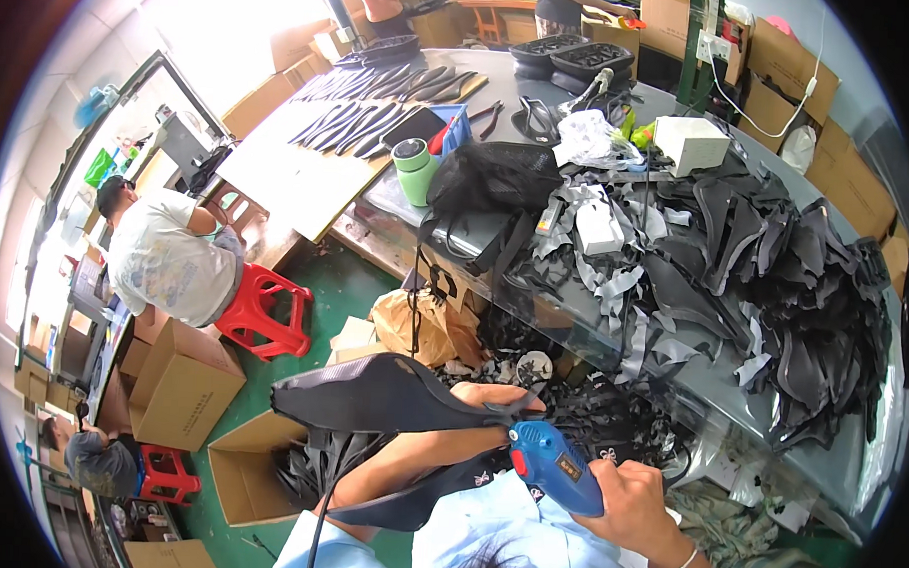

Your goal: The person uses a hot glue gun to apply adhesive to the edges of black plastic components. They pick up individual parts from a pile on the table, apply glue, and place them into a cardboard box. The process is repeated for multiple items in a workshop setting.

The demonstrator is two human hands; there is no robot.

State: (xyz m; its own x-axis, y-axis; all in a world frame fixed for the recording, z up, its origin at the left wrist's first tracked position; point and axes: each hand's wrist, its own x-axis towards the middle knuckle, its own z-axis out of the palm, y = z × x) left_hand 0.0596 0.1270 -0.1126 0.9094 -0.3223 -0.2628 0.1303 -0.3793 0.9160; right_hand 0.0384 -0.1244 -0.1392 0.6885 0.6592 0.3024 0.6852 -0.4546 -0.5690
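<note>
Closest to the camera, just below the worktable's [770,415] near edge, the right hand [639,501] is clenched around the grip of a blue glue gun [556,468], whose nozzle points left at the narrow end of a black saddle-shaped pad [376,393]. The left hand [496,396] grasps that pad at its narrow end, fingers curled over the top, holding it level in front of the worktable, above an open cardboard box [243,472] with more black pieces inside. On the worktable itself, to the right, lies a heap of black cut pieces [804,296] mixed with grey strips [624,290]. Farther along the worktable sit a black mesh bag [493,175] and a green cup [415,169], with a white box [690,142] beyond them. Left of the worktable, a person in a white shirt [165,259] sits beside a red stool [263,312].
</note>
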